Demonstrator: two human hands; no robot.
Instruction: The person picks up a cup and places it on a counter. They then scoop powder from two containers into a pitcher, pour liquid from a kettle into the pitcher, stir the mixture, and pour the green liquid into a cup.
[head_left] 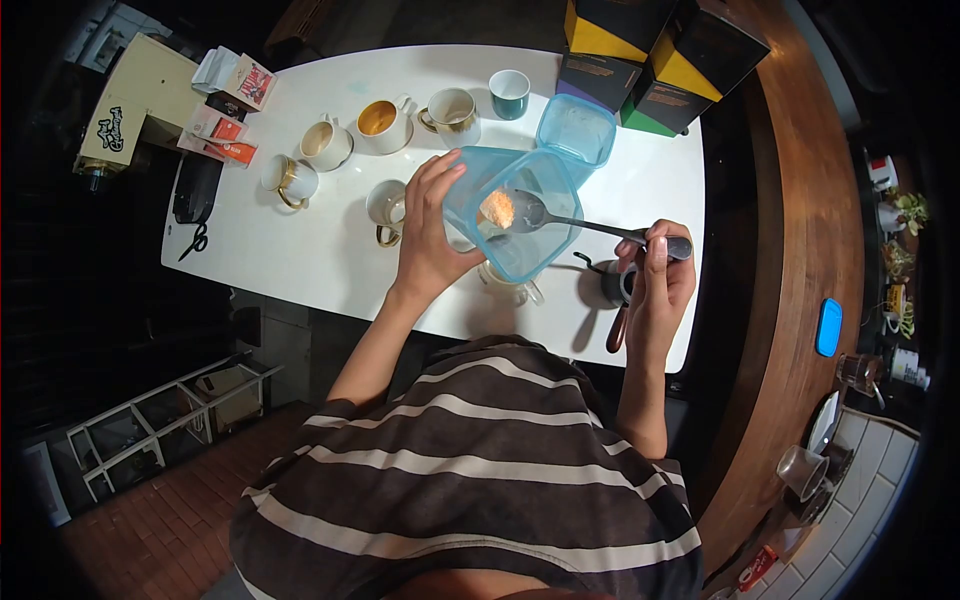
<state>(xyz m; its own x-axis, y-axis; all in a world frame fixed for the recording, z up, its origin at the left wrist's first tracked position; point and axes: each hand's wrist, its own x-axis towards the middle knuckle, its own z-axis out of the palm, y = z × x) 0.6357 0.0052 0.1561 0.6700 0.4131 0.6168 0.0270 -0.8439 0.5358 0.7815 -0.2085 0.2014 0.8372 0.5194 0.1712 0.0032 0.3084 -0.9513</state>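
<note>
My left hand (437,225) is wrapped round a translucent blue plastic container (545,235), tilted so that its mouth faces me. Inside lies a small clump of orange-white powder (497,209). With my right hand (655,285) I grip the dark handle of a spoon (590,227); its bowl is inside the container beside the powder. Partly hidden below the container is a clear glass cup (512,290). A hand grinder (612,285) with a crank stands near my right hand, partly covered by it. A glass mug (386,208) is left of my left hand.
Several mugs (385,127) and a teal cup (510,94) stand along the far side of the white table (330,270). Another blue container (577,133) sits near dark boxes (600,75) at the back right. Scissors (196,241) lie at the left edge. A wooden counter (800,260) runs along the right.
</note>
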